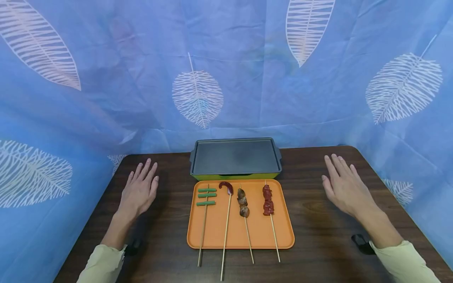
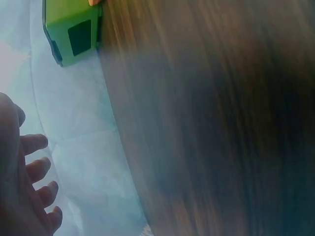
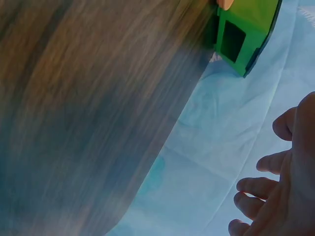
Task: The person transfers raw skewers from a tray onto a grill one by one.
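My left hand (image 1: 139, 191) is held palm down on the left side of the table, fingers extended and holding nothing. On the right side, my right hand (image 1: 348, 192) is likewise palm down with nothing in it. Between them lies an orange tray (image 1: 219, 232) carrying skewers: one with green vegetable sticks (image 1: 207, 195), one with a curled dark red tentacle-like piece (image 1: 226, 186), one with brownish chunks (image 1: 242, 202), and one with red meat pieces (image 1: 267, 199). Their wooden sticks reach past the tray's near edge. Behind the tray stands a green grill (image 2: 74, 29) with a dark flat plate (image 1: 235, 156).
The dark wood table (image 1: 162, 236) has rounded far corners. A blue cloth with white leaf prints (image 1: 247, 98) hangs behind and along both sides. Each wrist wears a black strap, the right one (image 1: 362, 243) showing below the forearm.
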A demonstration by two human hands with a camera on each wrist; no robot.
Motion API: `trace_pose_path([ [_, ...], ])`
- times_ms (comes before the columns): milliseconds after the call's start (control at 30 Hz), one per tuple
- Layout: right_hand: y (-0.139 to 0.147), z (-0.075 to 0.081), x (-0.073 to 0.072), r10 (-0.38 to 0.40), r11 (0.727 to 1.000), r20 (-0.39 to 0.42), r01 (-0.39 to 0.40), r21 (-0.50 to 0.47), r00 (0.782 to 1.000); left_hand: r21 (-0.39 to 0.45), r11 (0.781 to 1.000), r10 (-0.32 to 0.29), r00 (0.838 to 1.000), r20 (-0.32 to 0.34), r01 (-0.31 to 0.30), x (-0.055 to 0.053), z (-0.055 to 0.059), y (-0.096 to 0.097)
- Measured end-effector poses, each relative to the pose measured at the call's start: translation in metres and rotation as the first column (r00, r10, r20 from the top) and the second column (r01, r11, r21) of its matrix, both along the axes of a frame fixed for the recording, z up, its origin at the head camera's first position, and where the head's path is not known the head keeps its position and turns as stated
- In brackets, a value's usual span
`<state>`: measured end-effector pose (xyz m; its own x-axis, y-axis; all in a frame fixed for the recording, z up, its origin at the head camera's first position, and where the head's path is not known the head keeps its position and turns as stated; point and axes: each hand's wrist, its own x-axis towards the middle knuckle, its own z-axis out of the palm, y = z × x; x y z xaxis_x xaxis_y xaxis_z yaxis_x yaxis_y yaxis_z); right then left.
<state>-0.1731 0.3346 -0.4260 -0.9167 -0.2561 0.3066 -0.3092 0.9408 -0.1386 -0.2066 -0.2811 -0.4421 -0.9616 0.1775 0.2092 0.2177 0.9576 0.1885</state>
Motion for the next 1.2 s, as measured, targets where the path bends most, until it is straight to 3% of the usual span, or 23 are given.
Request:
trace_pose_path([
  [133, -0.005, -0.004, 0.006, 0.010, 0.999, -0.026, -0.011, -0.030, 1.000, 0.017, 1.000, -0.015, 0.999, -0.032, 0.015, 0.003, -0.004, 0.007],
  [333, -0.016, -0.005, 0.017, 0.016, 0.998, -0.067, -0.020, -0.067, 0.998, 0.056, 0.998, -0.032, 0.999, -0.028, 0.033, 0.011, -0.011, 0.017],
  [667, -0.039, -0.007, 0.039, 0.031, 0.985, -0.064, -0.042, -0.169, 0.997, 0.072, 0.996, -0.048, 0.998, -0.036, 0.050, 0.020, -0.013, 0.032],
  [833, -0.051, -0.008, 0.049, 0.041, 0.966, -0.003, -0.041, -0.256, 0.999, 0.094, 0.994, -0.057, 0.998, -0.024, 0.059, 0.027, -0.015, 0.038],
  [1033, -0.061, -0.008, 0.059, 0.073, 0.936, 0.032, -0.058, -0.347, 0.997, 0.122, 0.989, -0.081, 0.996, -0.035, 0.085, 0.026, -0.013, 0.041],
  [1200, -0.067, -0.011, 0.064, 0.124, 0.902, 0.051, -0.091, -0.422, 0.991, 0.162, 0.981, -0.110, 0.994, 0.007, 0.107, 0.030, -0.013, 0.045],
])
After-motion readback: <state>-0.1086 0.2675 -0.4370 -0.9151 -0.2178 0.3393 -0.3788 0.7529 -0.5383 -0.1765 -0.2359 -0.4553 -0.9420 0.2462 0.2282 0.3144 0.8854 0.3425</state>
